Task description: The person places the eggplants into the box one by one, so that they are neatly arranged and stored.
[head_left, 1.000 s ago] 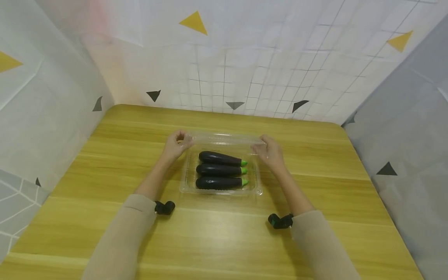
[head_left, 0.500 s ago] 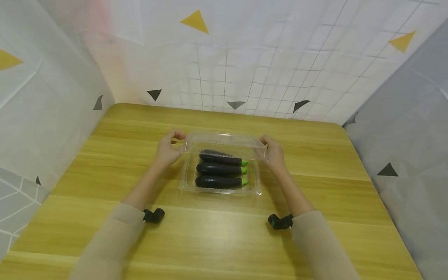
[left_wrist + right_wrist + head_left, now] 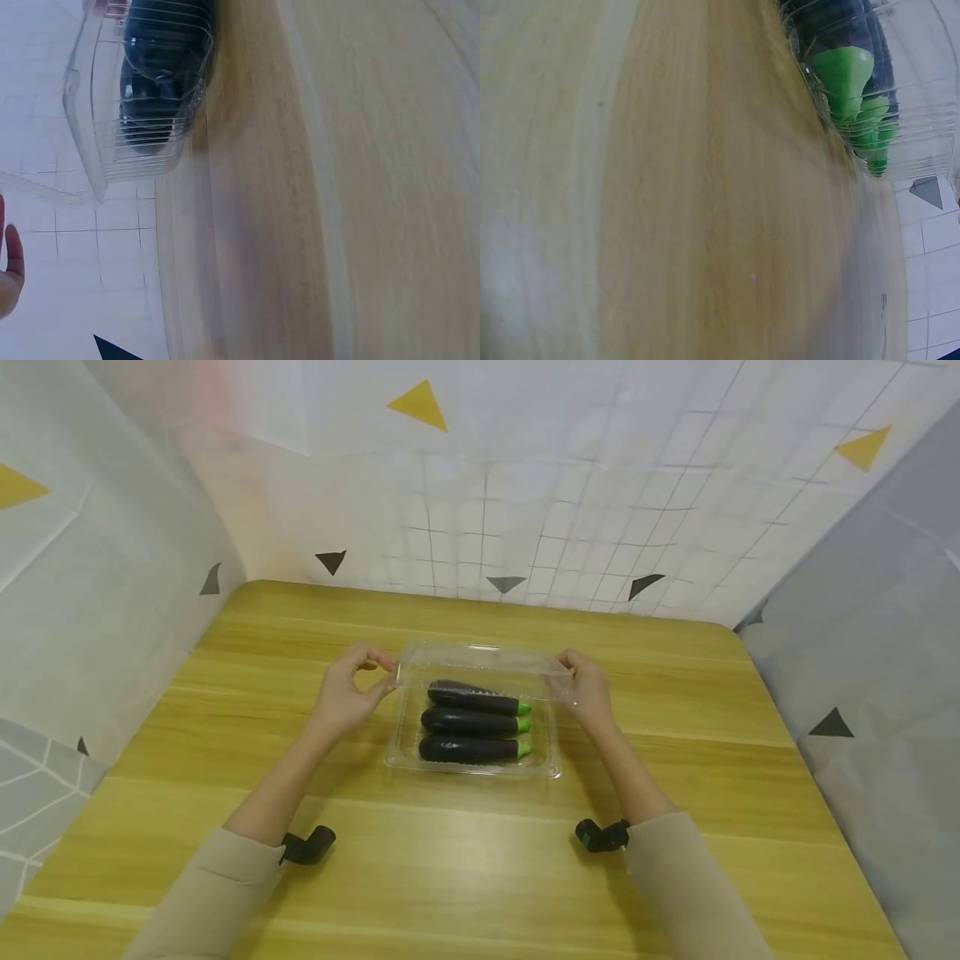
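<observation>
A clear plastic clamshell container [image 3: 397,767] sits on the table with three dark eggplants [image 3: 475,721] inside, their green stem ends [image 3: 845,71] to the right. Its clear lid [image 3: 483,681] is raised at a slant over the far eggplant. At the lid's right edge, my right hand [image 3: 587,689] grips the plastic, fingers partly seen through it. By the left edge is my left hand [image 3: 347,693], thumb and forefinger bent towards the lid with a small gap between their tips. In the left wrist view, the left hand [image 3: 9,277] appears just apart from the lid.
The wooden table [image 3: 465,852] runs under both forearms. A white patterned sheet [image 3: 487,510] hangs behind its far edge, with grey sheets at both sides. Small black cameras [image 3: 309,845] stick out from the wrists.
The lid has swung down towards me and covers part of the far eggplant. My left hand has shifted left and nearer to me, its fingers leaving the lid's edge. The right hand hardly moved.
</observation>
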### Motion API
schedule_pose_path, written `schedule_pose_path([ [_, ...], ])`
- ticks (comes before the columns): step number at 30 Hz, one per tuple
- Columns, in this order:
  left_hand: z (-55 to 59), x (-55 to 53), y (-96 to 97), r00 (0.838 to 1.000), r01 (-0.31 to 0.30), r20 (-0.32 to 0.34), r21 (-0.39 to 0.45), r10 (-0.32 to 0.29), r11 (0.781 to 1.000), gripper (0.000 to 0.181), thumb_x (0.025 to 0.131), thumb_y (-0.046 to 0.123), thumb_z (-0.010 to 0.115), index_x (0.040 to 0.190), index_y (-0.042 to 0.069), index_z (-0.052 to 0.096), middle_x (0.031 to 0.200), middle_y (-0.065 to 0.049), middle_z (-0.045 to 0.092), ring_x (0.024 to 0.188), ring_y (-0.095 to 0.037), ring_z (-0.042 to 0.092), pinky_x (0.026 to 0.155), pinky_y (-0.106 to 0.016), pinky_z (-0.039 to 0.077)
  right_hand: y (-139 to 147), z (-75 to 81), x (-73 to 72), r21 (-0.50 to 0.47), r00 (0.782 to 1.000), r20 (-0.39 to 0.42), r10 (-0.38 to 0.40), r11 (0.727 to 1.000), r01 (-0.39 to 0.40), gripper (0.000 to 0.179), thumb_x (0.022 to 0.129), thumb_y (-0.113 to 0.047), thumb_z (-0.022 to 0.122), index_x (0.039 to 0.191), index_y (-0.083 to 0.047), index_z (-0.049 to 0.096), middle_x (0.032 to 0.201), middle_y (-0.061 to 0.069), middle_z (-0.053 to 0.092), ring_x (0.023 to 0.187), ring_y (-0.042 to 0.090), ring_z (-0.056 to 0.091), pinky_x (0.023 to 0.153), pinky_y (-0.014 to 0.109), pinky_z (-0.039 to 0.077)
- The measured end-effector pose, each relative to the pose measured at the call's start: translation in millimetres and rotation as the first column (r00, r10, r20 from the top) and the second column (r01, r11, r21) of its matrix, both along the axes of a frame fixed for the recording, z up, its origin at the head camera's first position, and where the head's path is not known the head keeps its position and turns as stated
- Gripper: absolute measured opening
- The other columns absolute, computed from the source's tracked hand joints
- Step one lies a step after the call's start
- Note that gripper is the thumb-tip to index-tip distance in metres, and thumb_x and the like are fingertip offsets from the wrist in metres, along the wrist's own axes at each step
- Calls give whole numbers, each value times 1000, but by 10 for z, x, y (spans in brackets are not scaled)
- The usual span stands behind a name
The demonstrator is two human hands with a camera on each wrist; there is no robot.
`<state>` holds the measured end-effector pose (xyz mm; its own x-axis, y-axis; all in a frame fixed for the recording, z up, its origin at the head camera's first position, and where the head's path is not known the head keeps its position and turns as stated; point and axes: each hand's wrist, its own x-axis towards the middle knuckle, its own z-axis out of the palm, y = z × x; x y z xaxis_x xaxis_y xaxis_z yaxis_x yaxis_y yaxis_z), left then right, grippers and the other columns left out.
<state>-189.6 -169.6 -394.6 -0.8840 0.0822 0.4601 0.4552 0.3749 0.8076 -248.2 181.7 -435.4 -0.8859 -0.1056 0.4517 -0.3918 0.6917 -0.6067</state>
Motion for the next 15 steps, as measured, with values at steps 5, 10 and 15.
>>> schedule_pose_path([
  [5, 17, -5, 15, 1000, -22, -2, 38, 22, 999, 13, 80, -6, 73, 86, 1, 64, 94, -13, 67, 95, -22, 57, 91, -46, 43, 27, 0, 19, -2, 998, -57, 11, 1000, -11, 22, 83, -18, 76, 88, 0, 66, 89, 16, 66, 76, 28, 56, 65, 41, 48],
  [10, 48, -31, 24, 998, -64, -16, 25, 65, 998, 12, 80, -4, 74, 85, 0, 64, 89, -13, 68, 91, -21, 59, 90, -44, 45, 55, 40, 65, 8, 985, -172, -1, 1000, 2, 27, 78, -15, 81, 90, 2, 65, 90, 17, 65, 84, 31, 59, 70, 42, 50],
  [15, 109, -87, 51, 996, -78, -38, 42, 80, 996, 14, 82, 2, 75, 87, -2, 63, 87, -14, 66, 91, -24, 59, 90, -48, 45, 56, 159, 124, -96, 959, -281, 46, 992, -75, 37, 66, -4, 88, 93, 2, 63, 90, 15, 67, 86, 30, 60, 71, 35, 46],
])
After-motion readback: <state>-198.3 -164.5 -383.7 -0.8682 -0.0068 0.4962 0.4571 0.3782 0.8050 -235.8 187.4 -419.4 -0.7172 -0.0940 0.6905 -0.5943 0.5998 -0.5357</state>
